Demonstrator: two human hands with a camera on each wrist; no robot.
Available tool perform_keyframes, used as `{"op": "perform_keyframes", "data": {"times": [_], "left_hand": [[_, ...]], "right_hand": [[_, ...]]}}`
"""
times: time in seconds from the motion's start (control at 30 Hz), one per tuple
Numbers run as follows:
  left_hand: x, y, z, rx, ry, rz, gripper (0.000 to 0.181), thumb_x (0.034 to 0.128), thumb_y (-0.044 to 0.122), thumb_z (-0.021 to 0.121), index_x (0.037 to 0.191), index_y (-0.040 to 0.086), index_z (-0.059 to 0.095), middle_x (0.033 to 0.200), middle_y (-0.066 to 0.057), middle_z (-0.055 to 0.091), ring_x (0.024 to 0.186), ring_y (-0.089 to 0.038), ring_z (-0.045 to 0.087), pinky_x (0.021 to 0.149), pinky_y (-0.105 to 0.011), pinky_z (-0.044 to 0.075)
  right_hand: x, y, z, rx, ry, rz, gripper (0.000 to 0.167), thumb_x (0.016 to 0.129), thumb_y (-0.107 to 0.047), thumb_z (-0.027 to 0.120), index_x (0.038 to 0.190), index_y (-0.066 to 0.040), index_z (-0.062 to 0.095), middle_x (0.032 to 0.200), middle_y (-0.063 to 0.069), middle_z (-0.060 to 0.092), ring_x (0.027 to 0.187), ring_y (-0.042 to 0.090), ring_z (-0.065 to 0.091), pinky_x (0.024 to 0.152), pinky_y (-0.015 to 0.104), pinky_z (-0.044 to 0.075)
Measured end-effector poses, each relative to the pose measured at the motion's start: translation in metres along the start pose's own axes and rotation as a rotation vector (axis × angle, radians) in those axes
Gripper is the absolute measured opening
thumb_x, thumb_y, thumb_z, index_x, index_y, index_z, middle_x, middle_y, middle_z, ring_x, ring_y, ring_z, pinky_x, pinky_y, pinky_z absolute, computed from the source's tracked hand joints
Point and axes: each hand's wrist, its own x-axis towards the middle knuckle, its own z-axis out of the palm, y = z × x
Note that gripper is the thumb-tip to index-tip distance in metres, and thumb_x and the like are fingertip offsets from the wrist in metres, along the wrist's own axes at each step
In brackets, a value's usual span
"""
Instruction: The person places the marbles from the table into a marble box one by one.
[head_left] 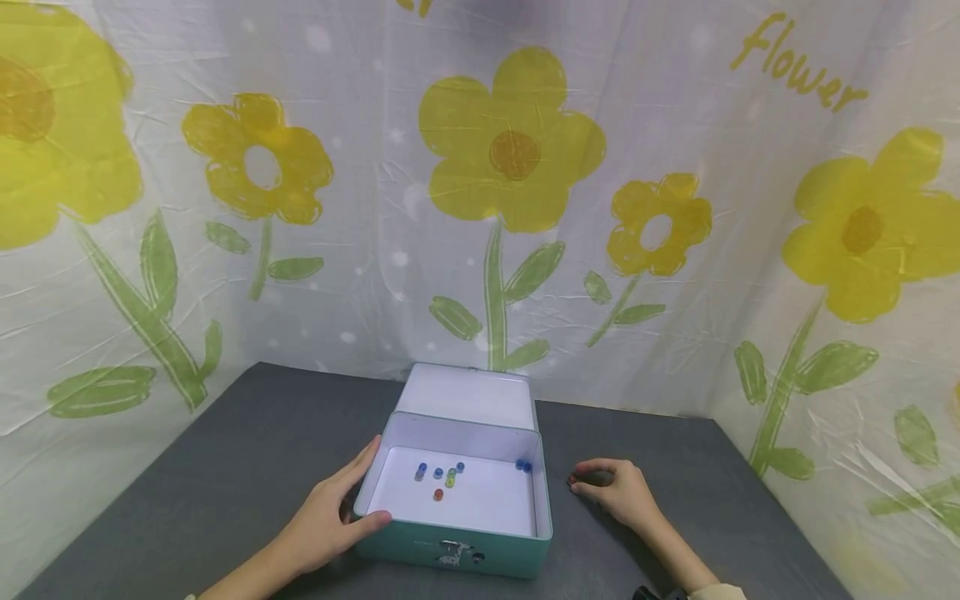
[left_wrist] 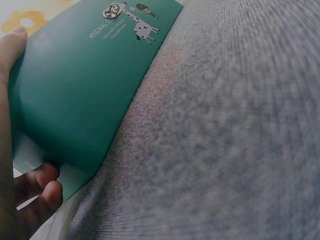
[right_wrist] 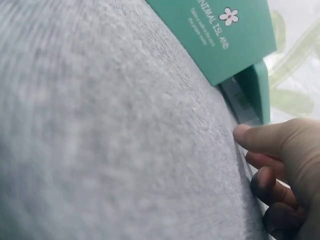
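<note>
A green tin box (head_left: 450,546) with a white inside stands on the dark table, its lid (head_left: 468,396) folded back. My left hand (head_left: 318,517) grips the box's left front corner, thumb at the front rim and fingers along the left side. In the box lie several small beads: a red bead (head_left: 438,495), a yellow-green bead (head_left: 450,482) and blue beads (head_left: 523,465), some in the back right corner. To the right of the box, my right hand (head_left: 618,496) pinches a small dark red bead (head_left: 572,480) low over the table. In the right wrist view that bead is hidden.
The grey-black table (head_left: 300,433) reaches around the box on both sides. Behind it and at the sides hangs a white curtain (head_left: 360,250) with yellow flowers. A small black object (head_left: 656,593) shows at the right wrist.
</note>
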Motion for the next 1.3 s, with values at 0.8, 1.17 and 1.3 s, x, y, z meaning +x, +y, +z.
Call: {"op": "perform_keyframes", "data": {"times": [0.8, 1.17, 1.3], "left_hand": [[0.000, 0.003, -0.001, -0.028, -0.005, 0.002, 0.094, 0.0906, 0.024, 0.084, 0.167, 0.008, 0.032, 0.168, -0.025, 0.035, 0.062, 0.000, 0.041, 0.051, -0.023, 0.042], [-0.001, 0.003, -0.001, -0.032, -0.007, -0.002, 0.094, 0.0907, 0.025, 0.083, 0.167, 0.009, 0.032, 0.168, -0.025, 0.035, 0.063, 0.000, 0.041, 0.051, -0.023, 0.043], [0.000, 0.003, -0.001, -0.037, -0.007, -0.007, 0.094, 0.0904, 0.024, 0.083, 0.167, 0.010, 0.032, 0.168, -0.025, 0.035, 0.064, 0.000, 0.042, 0.052, -0.023, 0.043]], "right_hand": [[0.003, -0.006, 0.002, 0.035, 0.058, 0.047, 0.014, 0.091, -0.013, 0.084, 0.104, -0.008, 0.083, 0.092, 0.007, 0.080, 0.044, 0.008, 0.049, 0.044, 0.023, 0.040], [0.009, -0.019, -0.020, 0.097, 0.123, 0.063, 0.021, 0.094, -0.014, 0.082, 0.112, -0.004, 0.082, 0.101, 0.010, 0.081, 0.042, 0.005, 0.038, 0.045, 0.023, 0.035], [0.010, -0.028, -0.023, 0.133, 0.120, 0.042, 0.025, 0.095, -0.017, 0.081, 0.115, -0.003, 0.081, 0.077, 0.012, 0.072, 0.042, 0.005, 0.032, 0.045, 0.023, 0.031]]}}
